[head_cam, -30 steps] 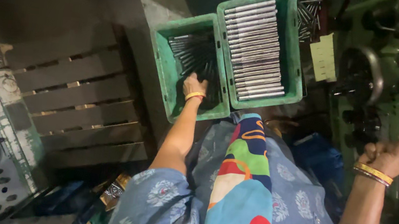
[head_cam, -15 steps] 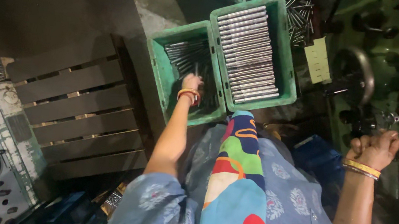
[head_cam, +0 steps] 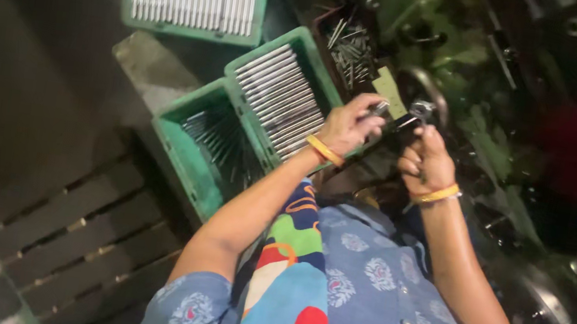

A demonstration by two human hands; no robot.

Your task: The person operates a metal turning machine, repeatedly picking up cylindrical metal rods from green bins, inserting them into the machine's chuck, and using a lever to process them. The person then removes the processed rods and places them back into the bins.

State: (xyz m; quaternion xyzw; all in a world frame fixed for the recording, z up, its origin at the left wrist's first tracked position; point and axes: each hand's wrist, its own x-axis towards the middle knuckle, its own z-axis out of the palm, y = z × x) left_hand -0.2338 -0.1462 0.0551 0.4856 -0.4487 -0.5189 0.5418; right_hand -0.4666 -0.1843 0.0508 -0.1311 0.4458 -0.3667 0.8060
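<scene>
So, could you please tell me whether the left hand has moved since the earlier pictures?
Yes. The left hand has left the green crate of loose rods and gone rightward to the right hand at the machine.

Floor (head_cam: 27,95) dark concrete. On it: wood pallet (head_cam: 79,230) lower left, 3 green crates (head_cam: 181,151) w/ metal rods (head_cam: 282,97), 1 top, 2 side by side touching. Dark bin (head_cam: 349,50) of loose rods next to them.
</scene>
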